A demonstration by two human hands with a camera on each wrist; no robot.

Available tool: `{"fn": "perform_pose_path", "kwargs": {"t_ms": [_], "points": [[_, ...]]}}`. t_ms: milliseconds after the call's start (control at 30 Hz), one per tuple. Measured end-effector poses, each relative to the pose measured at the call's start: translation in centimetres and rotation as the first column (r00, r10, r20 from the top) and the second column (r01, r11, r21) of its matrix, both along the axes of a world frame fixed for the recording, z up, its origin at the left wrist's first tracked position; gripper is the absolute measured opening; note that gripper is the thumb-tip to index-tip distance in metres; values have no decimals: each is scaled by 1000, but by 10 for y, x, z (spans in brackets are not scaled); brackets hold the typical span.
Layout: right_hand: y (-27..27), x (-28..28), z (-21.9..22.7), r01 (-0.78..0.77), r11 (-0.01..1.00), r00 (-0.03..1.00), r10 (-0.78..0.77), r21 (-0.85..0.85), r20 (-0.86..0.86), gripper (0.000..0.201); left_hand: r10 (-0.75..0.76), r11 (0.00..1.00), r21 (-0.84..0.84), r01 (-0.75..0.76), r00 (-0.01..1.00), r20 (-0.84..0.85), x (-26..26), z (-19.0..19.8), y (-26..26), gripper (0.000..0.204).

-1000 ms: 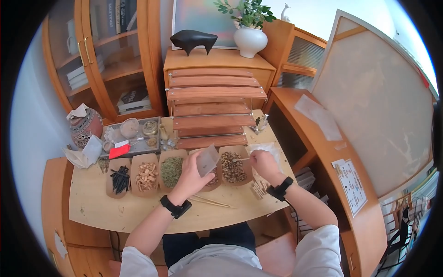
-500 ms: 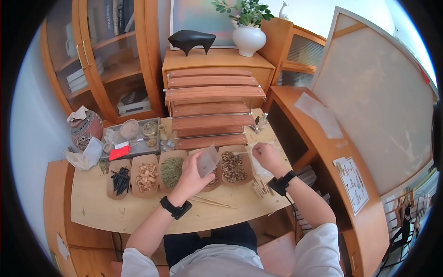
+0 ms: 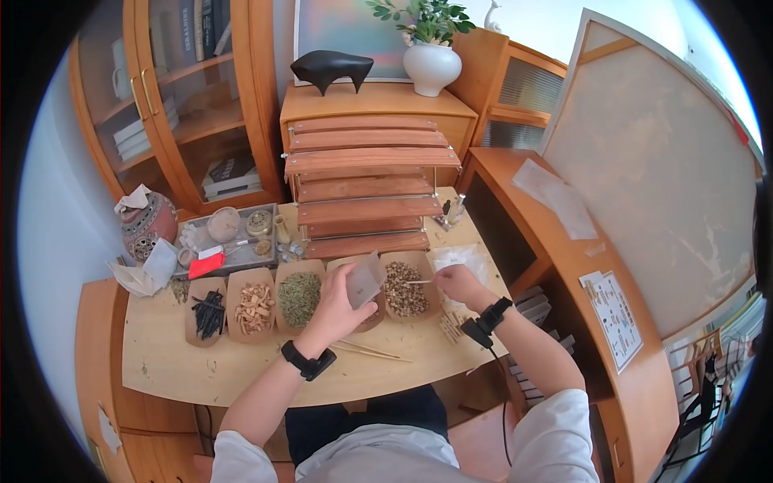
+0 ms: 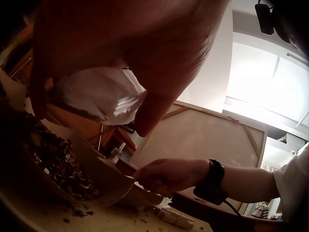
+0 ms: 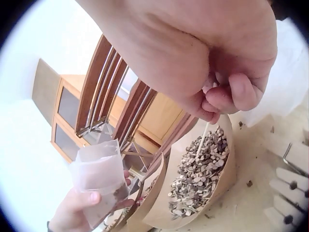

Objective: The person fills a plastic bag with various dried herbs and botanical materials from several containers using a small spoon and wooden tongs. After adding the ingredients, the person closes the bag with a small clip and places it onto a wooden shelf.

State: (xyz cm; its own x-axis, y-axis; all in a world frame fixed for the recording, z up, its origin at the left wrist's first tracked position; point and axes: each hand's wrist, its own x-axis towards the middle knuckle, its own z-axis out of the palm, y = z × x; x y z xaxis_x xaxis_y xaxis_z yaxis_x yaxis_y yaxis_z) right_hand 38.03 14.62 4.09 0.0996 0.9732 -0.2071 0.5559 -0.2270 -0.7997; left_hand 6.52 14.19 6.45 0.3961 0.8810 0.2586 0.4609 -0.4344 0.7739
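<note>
Head view: a translucent bag [image 3: 367, 282] is gripped between thumb and fingers of the left hand [image 3: 334, 302], above the row of trays. A thin pale stick [image 3: 420, 282] is pinched by the right hand [image 3: 460, 286], over chopped brown pieces [image 3: 405, 296]. Also laid out on the tabletop [image 3: 266, 374]: black strips [image 3: 209, 314], pale chips [image 3: 256, 309], green leaves [image 3: 299, 298].

Left wrist view: dark mixed flakes [image 4: 63, 164] are seen below the bag.

Right wrist view: the stick's lower end is set among the chopped pieces; dark bits are contained in the bag's bottom.
</note>
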Motion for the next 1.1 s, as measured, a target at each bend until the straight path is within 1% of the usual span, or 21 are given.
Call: {"fn": "perform_pose_path", "kwargs": {"t_ms": [33, 133, 233, 333, 500, 633, 733, 833, 933, 1033, 1067, 1100], "points": [[-2, -4, 6, 48, 993, 995, -57, -107, -85, 24, 1, 1000, -1, -1, 1000, -1, 0, 0, 0, 85], [-4, -10, 17, 71, 975, 967, -120, -212, -227, 20, 5, 1000, -2, -5, 1000, 6, -1, 0, 0, 85], [-4, -3, 15, 51, 970, 917, -141, -239, -374, 18, 12, 1000, -11, -12, 1000, 0, -1, 1, 1, 85], [-4, 2, 14, 22, 971, 886, -129, -238, -445, 16, 9, 1000, 7, -9, 1000, -10, 0, 0, 1, 86], [-10, 9, 35, 32, 981, 880, -119, -192, -459, 18, 11, 1000, 28, -10, 999, -47, 2, -1, 4, 87], [-9, 3, 68, 34, 988, 882, -100, -150, -460, 18, 10, 1000, 18, -9, 998, -70, 6, 3, 4, 87], [-16, -14, 99, -27, 993, 899, -27, -118, -438, 19, -8, 999, 30, 10, 998, -67, 11, 4, 5, 87], [-26, -37, 116, -24, 1000, 987, 24, 2, -156, 21, -10, 998, 70, 11, 1000, -18, 16, 6, 2, 84], [-32, -35, 116, -35, 984, 999, 35, 175, -1, 24, -10, 998, 62, 11, 1000, -8, 16, 6, 1, 84], [-23, -9, 93, 30, 953, 996, -55, 300, 77, 24, -21, 1000, 11, 21, 1000, -21, 11, 4, 2, 87], [-16, 8, 79, -31, 962, 973, -33, 272, 228, 22, -19, 1000, 4, 19, 1000, -20, 10, 4, 2, 87], [-13, 15, 65, -34, 957, 955, -54, 290, 290, 22, -17, 1000, -2, 17, 1000, -20, 9, 5, 1, 87]]}}
